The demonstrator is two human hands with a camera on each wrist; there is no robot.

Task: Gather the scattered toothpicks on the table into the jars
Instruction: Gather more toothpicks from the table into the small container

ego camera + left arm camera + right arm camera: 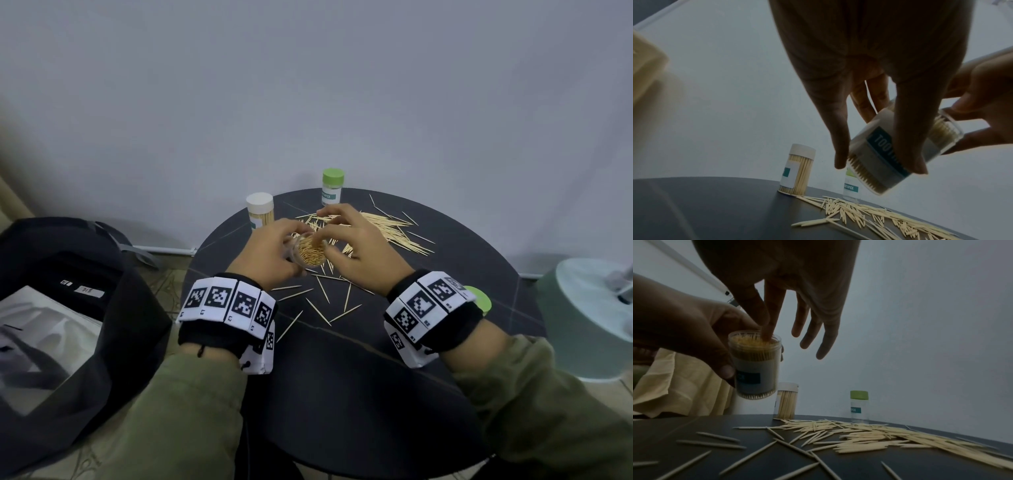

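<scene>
Clear jar (756, 365) gripped left (tilted); right fingers (768, 331) seemingly pressing inside.

Toothpick-strewn table (359, 394), two jars (260, 209)

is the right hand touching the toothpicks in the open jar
Touching. The right wrist view shows a right hand fingertip pressed onto the toothpicks in the open jar.

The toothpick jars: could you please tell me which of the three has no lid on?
The jar held in the left hand: its open jar shows toothpick tips. The white-capped jar and green-capped jar stand closed on the table.
</scene>
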